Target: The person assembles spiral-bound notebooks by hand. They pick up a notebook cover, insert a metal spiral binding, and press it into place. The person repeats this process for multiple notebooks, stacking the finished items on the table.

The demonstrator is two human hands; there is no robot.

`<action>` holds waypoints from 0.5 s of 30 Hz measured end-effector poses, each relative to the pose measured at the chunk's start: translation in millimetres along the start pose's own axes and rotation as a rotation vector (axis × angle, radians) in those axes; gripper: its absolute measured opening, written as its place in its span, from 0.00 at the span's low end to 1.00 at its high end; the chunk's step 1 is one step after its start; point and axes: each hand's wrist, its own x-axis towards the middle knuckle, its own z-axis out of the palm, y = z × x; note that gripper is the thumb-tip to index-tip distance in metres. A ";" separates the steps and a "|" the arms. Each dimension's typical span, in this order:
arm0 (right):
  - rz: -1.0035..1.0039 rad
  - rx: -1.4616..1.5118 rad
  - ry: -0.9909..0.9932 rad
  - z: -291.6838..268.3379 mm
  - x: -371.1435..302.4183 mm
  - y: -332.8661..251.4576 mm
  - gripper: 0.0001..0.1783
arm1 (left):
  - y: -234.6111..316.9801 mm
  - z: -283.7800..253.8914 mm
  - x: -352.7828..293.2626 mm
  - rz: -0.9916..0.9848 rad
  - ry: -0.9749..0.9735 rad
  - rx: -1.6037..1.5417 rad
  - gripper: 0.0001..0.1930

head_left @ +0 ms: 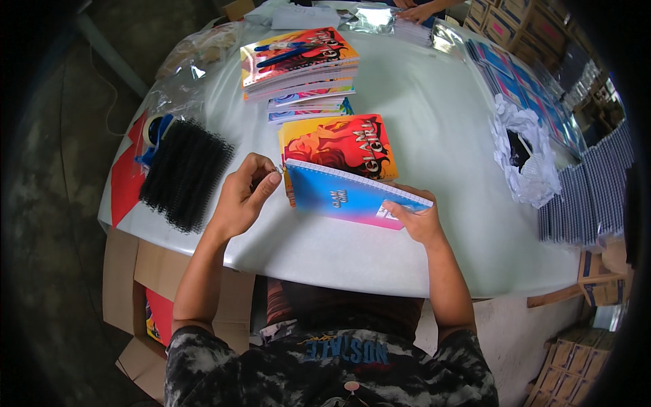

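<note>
A blue-to-pink notebook (325,193) is tilted over the near part of the table, its row of punched holes along the upper edge. My right hand (417,216) grips its right end, thumb on the cover. At its upper left corner the fingers of my left hand (252,190) are pinched on what looks like the end of a thin dark spiral coil (278,169). Just behind lies a stack of red and yellow notebooks (339,139), partly covered by the held one. Left of my left hand sits a pile of black spiral coils (186,175).
Farther back stands a taller notebook stack (298,71) with blue-handled pliers (288,54) on top. A blue tape dispenser (154,136) and red sheet (127,180) lie left. Crumpled white plastic (536,180) and bound notebooks (586,197) are right. Another person's hand (415,13) shows at the far edge.
</note>
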 end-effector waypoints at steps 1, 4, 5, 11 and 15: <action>-0.004 0.001 0.000 -1.3 -1.1 3.5 0.16 | -0.3 -0.7 -0.2 0.027 0.015 0.043 0.15; -0.013 0.035 -0.008 -0.4 -0.8 3.2 0.15 | -8.1 -1.9 -0.1 0.086 0.050 0.160 0.16; -0.016 0.052 -0.012 0.2 -0.3 2.3 0.15 | -13.3 -2.7 0.1 0.091 0.057 0.191 0.17; -0.030 0.027 -0.119 -3.5 -0.3 -5.8 0.15 | -15.6 -11.3 4.3 -0.099 -0.048 -0.125 0.16; -0.057 -0.025 -0.174 -3.9 -0.3 -9.9 0.15 | 6.1 -22.3 8.6 -0.140 -0.167 -0.403 0.09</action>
